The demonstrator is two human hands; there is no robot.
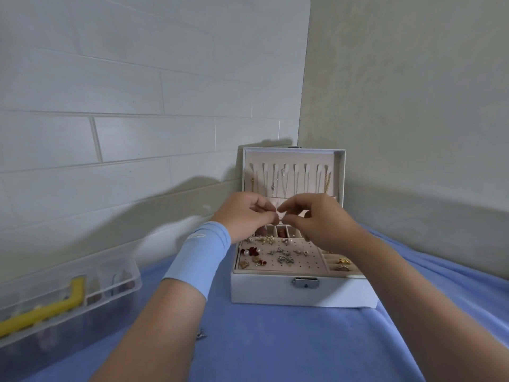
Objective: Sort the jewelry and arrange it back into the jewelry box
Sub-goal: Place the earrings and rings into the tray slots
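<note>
Over the open jewelry box [275, 290], left hand [243, 213] and right hand [319, 220] meet, the curled fingertips of both pinching one tiny piece [280, 218], too small to identify. Box sits on blue cloth [275, 340], lid [340, 172] upright. Necklaces [283, 180] hang in lid, earrings [281, 255] on perforated pad, rings [343, 264] in right slots. Clear organizer [68, 293] at left.

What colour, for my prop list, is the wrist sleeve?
The sleeve is light blue, best seen in the head view.

Home bedroom corner, blue blanket [275, 340] underfoot, painted brick wall [110, 92], plain plaster wall [413, 92]
</note>
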